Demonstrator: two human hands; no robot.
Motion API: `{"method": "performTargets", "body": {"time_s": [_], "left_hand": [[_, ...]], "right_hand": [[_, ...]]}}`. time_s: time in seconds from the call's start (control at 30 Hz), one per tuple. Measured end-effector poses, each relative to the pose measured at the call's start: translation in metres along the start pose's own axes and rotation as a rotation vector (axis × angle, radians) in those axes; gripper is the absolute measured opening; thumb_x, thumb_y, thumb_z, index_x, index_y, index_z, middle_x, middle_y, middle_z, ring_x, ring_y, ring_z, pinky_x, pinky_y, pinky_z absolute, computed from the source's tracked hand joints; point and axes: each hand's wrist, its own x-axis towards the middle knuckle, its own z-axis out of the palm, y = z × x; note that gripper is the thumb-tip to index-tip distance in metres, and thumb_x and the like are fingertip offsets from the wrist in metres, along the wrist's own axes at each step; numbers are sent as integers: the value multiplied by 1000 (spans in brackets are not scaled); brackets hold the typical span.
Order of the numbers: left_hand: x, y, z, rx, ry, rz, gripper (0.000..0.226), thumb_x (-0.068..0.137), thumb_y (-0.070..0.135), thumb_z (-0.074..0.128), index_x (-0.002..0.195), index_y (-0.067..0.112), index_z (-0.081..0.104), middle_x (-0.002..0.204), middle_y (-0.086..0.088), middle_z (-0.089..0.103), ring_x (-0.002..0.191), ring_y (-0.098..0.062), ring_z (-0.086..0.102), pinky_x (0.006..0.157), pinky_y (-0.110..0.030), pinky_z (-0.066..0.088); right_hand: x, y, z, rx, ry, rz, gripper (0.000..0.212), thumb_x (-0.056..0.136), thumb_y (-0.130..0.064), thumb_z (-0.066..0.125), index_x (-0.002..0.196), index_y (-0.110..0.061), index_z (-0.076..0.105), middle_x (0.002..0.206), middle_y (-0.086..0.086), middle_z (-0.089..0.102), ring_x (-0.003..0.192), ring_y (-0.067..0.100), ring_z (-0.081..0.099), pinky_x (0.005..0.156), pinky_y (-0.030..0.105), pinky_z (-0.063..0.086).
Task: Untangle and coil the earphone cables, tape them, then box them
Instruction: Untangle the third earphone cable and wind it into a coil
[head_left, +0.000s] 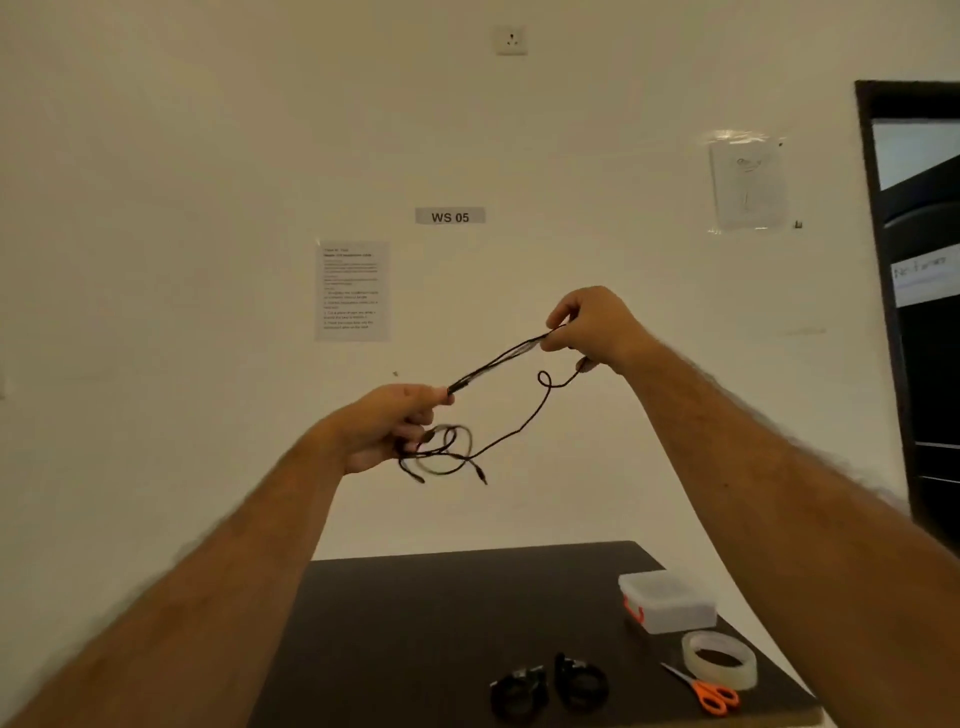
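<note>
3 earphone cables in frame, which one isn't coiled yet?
The one in the air, stretched between the left hand and right hand: loose cable. The two coiled cables lie bundled on the table.

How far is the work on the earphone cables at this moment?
Done: two coiled black cables lie on the dark table. In hand: left hand and right hand stretch a tangled black earphone cable. Left: tape roll, orange-handled scissors, clear plastic box lie untouched.
</note>
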Motion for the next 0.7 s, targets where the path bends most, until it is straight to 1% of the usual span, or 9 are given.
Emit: {"method": "performTargets", "body": {"time_s": [0.07,0.13,0.23,0.3,0.37,0.43,0.53,0.6,0.7], "left_hand": [[2,-11,0,212,37,13,15,96,24,61,99,9,63,65,6,39,49,-5,29,44,-17,28],[8,-19,2,378,128,34,17,95,28,64,95,11,66,67,5,45,51,-6,34,46,-19,31],[13,-37,14,383,162,53,28,101,35,53,93,12,68,64,5,43,51,-6,33,47,-20,27],[14,-55,23,339,171,21,36,103,38,47,92,12,68,62,5,43,50,-6,34,48,-19,29],[14,-73,30,294,177,-26,41,103,41,43,91,12,69,62,5,45,51,-6,38,51,-19,33],[16,-90,34,264,201,-84,46,103,45,41,90,12,70,60,5,46,53,-9,42,54,-22,35],[15,-120,39,320,249,-145,50,103,46,41,96,8,73,61,4,45,56,-12,41,55,-26,34],[13,-141,41,351,262,-166,49,102,42,45,101,0,71,67,-1,50,59,-14,43,59,-28,35],[2,-165,47,367,241,-200,35,101,32,50,88,6,67,69,-3,56,59,-14,46,58,-25,37]], "right_hand": [[0,9,-3,232,-25,104,28,80,-4,78,103,-8,63,74,3,50,56,13,48,42,23,46],[1,8,-5,544,-94,236,20,88,-7,70,103,-10,58,78,6,51,49,10,43,45,24,49],[0,1,-6,730,-225,389,13,97,-17,60,103,-8,54,82,8,53,40,6,34,49,28,55],[-4,-3,-4,467,-322,358,22,96,-30,63,101,-12,52,77,6,52,38,6,30,39,21,43],[-6,-11,-3,49,-352,193,32,88,-37,72,97,-10,57,72,3,53,44,9,31,38,20,29],[-5,-20,-1,-248,-311,4,40,77,-36,83,102,-11,65,74,1,59,55,13,41,44,23,31],[-9,-35,1,-468,-318,-150,43,69,-28,89,105,-17,68,81,-9,55,73,13,51,59,27,39],[-10,-41,2,-580,-350,-192,40,70,-21,88,105,-20,66,81,-15,48,80,15,51,62,26,38],[-9,-42,4,-737,-323,-258,35,80,-3,74,111,-19,67,87,-10,48,88,17,49,73,28,38]]}}
